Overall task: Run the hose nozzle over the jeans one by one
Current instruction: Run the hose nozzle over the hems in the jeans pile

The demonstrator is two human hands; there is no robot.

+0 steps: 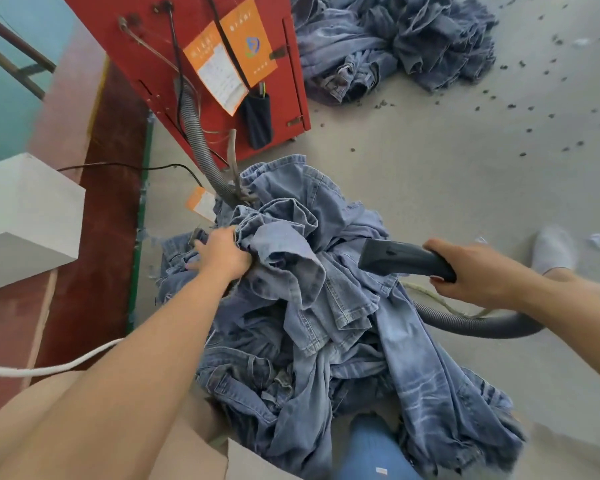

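Gripping a bunched pair of jeans atop the pile, the left hand is lifting it while the right hand, wrapped round the hose nozzle, is poised to sweep across the raised denim next.

Only 1 view was on offer, a wide-angle camera worn on the person's head, and it looked forward and steeply down. Both forearms reached up into frame from the bottom edge, the left hand near centre and the right hand out to the right, both close to the lens. The pile of jeans sat right below, filling the middle. Straight edges bowed toward the borders, and the floor stretched away at top right.
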